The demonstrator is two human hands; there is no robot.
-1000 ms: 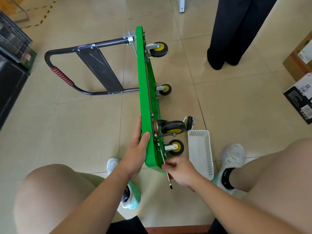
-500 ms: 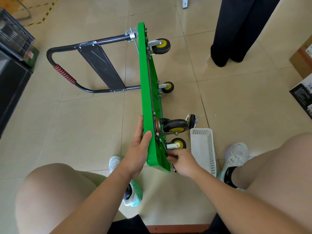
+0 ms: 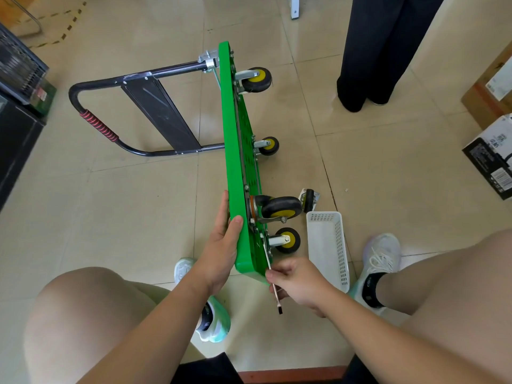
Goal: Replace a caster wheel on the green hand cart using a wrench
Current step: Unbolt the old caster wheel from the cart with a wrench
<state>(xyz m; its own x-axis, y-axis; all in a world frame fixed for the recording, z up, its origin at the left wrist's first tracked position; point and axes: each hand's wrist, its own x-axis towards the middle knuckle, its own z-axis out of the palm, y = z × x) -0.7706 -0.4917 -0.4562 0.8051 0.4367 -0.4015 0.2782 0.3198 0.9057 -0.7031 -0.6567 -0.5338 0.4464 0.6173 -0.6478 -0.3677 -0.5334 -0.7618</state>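
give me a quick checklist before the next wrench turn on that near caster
1. Green cart deck held on edge by the left hand: ok.
2. Right hand gripping the wrench: ok.
3. Wrench head seated on a bolt by the near caster: cannot tell, hidden behind the deck edge.
4. Loose caster lying clear of the work: ok.
5. White basket within reach for parts: ok.

The cart [image 3: 235, 167] stands on edge on the floor [image 3: 110, 217] between the hands — left hand [image 3: 221, 245] on its deck side, right hand [image 3: 297, 281] on its wheel side. A basket [image 3: 329, 250] lies just right of the right hand; a loose caster [image 3: 309, 200] lies beyond it.
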